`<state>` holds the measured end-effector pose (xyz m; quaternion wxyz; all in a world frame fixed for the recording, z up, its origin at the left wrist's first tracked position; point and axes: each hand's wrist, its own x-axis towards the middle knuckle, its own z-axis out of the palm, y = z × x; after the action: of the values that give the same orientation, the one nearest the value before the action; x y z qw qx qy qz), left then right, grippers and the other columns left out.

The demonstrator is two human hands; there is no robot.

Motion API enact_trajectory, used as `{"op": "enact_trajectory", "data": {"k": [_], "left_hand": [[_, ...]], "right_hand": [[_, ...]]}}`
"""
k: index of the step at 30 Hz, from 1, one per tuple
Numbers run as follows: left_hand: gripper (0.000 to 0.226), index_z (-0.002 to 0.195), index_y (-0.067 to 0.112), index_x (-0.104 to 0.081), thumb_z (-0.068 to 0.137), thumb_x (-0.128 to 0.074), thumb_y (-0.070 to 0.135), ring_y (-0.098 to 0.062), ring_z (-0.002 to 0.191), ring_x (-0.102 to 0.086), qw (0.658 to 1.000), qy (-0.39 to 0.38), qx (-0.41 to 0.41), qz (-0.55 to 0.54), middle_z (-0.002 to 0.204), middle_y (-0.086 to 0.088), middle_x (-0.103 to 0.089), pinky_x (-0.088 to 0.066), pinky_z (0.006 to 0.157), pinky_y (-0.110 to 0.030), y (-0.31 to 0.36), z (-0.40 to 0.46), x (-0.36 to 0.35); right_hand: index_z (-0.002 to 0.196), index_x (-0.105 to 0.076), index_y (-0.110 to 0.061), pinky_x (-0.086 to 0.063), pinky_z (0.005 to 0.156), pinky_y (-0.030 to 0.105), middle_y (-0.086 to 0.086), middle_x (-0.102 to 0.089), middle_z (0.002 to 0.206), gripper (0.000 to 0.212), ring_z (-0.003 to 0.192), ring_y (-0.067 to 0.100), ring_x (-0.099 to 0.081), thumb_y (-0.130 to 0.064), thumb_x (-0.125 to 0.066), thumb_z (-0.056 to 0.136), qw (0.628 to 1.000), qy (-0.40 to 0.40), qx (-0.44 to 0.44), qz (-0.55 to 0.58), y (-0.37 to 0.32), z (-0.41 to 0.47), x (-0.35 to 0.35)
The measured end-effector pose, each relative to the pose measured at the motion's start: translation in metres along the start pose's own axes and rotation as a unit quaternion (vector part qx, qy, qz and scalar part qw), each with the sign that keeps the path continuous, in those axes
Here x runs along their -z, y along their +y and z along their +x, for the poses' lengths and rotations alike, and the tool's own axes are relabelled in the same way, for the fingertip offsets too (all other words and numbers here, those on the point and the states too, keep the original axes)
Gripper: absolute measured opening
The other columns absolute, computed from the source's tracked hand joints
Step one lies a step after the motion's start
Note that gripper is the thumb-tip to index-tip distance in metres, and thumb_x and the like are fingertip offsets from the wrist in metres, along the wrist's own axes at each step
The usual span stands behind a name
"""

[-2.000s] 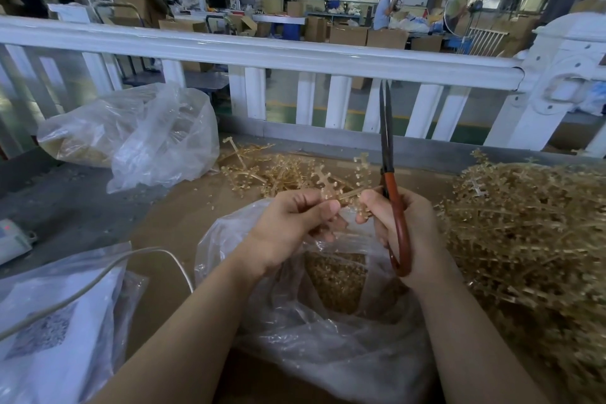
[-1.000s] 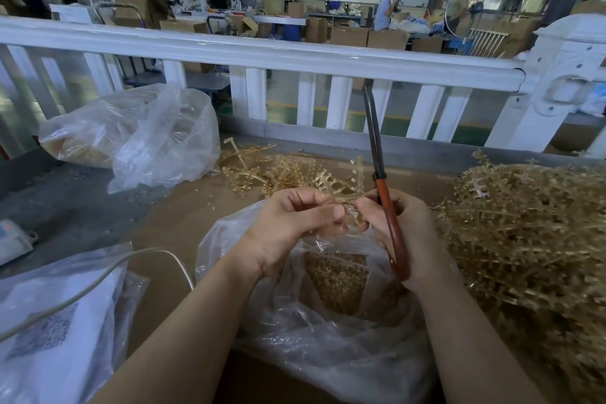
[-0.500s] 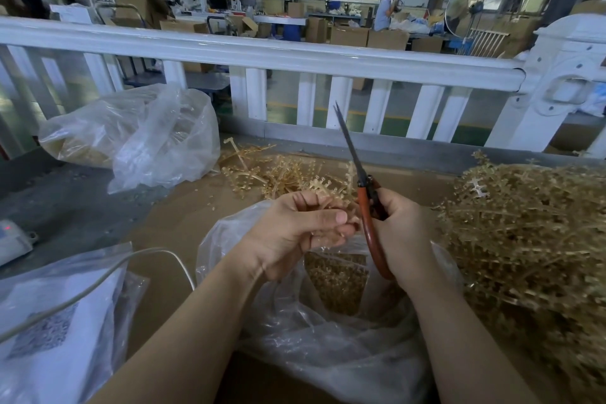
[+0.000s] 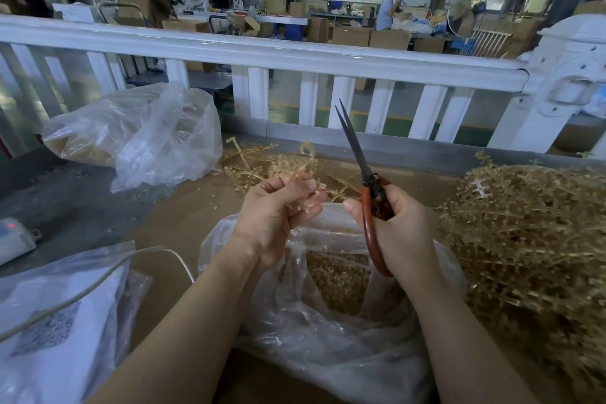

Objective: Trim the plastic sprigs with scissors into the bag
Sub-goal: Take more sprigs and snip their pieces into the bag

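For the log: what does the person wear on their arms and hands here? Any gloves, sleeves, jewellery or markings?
Nothing shows on either one. The left hand and the right hand are bare, with no gloves. Both forearms are uncovered from the wrist to the bottom edge of the picture, so no sleeve is in view. No watch, ring, bracelet, tape or marking can be seen.

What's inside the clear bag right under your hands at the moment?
The clear bag holds a heap of small gold trimmed pieces, seen through its open mouth. How deep the heap goes cannot be seen; crumpled plastic and both forearms cover the rest.
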<state>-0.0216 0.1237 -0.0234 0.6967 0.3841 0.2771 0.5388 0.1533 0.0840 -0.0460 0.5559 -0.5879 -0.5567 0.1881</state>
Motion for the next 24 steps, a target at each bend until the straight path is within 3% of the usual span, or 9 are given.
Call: {"op": "enact_trajectory", "data": {"k": [3, 7, 10, 15, 19, 24], "left_hand": [[0.018, 0.076, 0.008, -0.064, 0.063, -0.076, 0.006, -0.020, 0.073, -0.072, 1.000, 0.022, -0.017, 0.004, 0.072, -0.005, -0.069, -0.061, 0.069, -0.027, 0.002, 0.002, 0.004], [0.012, 0.075, 0.008, -0.069, 0.065, -0.076, 0.007, -0.020, 0.074, -0.071, 0.999, 0.021, -0.026, 0.027, 0.074, -0.007, -0.071, -0.060, 0.071, -0.029, 0.003, 0.003, 0.007], [0.011, 0.075, 0.007, -0.070, 0.067, -0.076, 0.010, -0.021, 0.073, -0.071, 0.997, 0.010, -0.043, 0.063, 0.074, -0.008, -0.072, -0.061, 0.072, -0.031, 0.004, 0.003, 0.008], [0.006, 0.081, 0.004, -0.072, 0.081, -0.069, -0.001, -0.027, 0.075, -0.065, 0.983, -0.002, -0.092, 0.159, 0.082, -0.016, -0.072, -0.054, 0.076, -0.037, 0.004, 0.003, 0.010], [0.013, 0.080, 0.008, -0.073, 0.083, -0.066, -0.002, -0.023, 0.072, -0.067, 0.976, -0.036, -0.104, 0.188, 0.080, -0.013, -0.072, -0.052, 0.077, -0.039, 0.006, 0.002, 0.011], [0.009, 0.078, 0.010, -0.074, 0.079, -0.068, 0.003, -0.019, 0.072, -0.068, 0.980, -0.056, -0.115, 0.154, 0.080, -0.010, -0.073, -0.056, 0.071, -0.027, 0.007, 0.001, 0.011]], "right_hand": [[0.079, -0.062, -0.037, -0.046, 0.064, 0.010, -0.022, -0.068, 0.079, 0.027, 0.079, 0.000, -0.065, -0.062, -0.072, 0.074, 0.998, 0.003, 0.061, -0.027, -0.004, -0.004, 0.002], [0.088, -0.059, -0.037, -0.049, 0.068, 0.022, -0.017, -0.066, 0.080, 0.037, 0.079, 0.004, -0.064, -0.070, -0.065, 0.072, 0.993, -0.031, 0.081, -0.079, -0.002, -0.005, 0.003], [0.096, -0.059, -0.033, -0.050, 0.073, 0.020, -0.017, -0.066, 0.086, 0.047, 0.086, 0.003, -0.064, -0.075, -0.062, 0.075, 0.983, -0.037, 0.110, -0.141, 0.001, -0.005, 0.003], [0.096, -0.062, -0.023, -0.057, 0.069, 0.026, -0.012, -0.066, 0.088, 0.049, 0.080, 0.008, -0.063, -0.068, -0.064, 0.077, 0.955, -0.014, 0.158, -0.251, 0.005, -0.005, 0.003], [0.096, -0.064, -0.020, -0.051, 0.065, 0.020, -0.012, -0.064, 0.085, 0.050, 0.076, 0.007, -0.060, -0.067, -0.066, 0.079, 0.940, -0.002, 0.177, -0.292, 0.006, -0.003, 0.004], [0.097, -0.064, -0.022, -0.040, 0.064, 0.010, -0.013, -0.065, 0.089, 0.059, 0.078, 0.006, -0.060, -0.077, -0.057, 0.076, 0.942, -0.025, 0.162, -0.292, 0.005, -0.002, 0.005]]}}
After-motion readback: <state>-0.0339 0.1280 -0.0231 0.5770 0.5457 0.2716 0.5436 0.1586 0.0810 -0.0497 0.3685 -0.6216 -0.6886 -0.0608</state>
